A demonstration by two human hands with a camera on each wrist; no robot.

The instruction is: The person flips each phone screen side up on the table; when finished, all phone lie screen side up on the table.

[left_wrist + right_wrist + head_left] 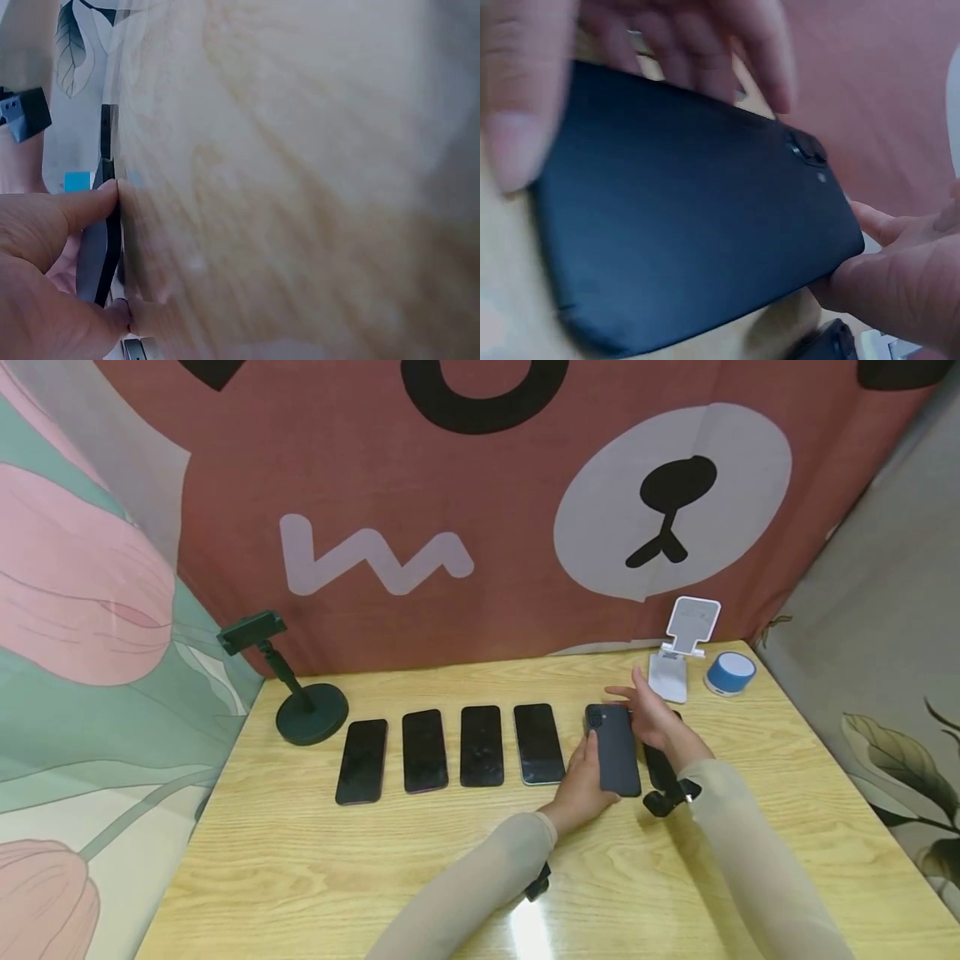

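A dark smartphone (619, 752), back upward with its camera at the upper left, lies between both hands on the right half of the table. My left hand (583, 785) grips it at the left long edge and the lower end; in the left wrist view, a finger and thumb (112, 319) hold its rim. Beside the phone's upper right corner, my right hand (660, 718) has its fingers extended and touches the edge, as the right wrist view shows. Another black phone (660, 767) lies partly hidden under the right hand and wrist.
Several dark-screened phones (482, 747) lie in a row to the left. A dark green phone stand (312, 714) is at the back left. At the back right are a white folding stand (667, 677) and a small blue speaker-like cylinder (730, 674). Printed cloth (510, 610) hangs behind the table.
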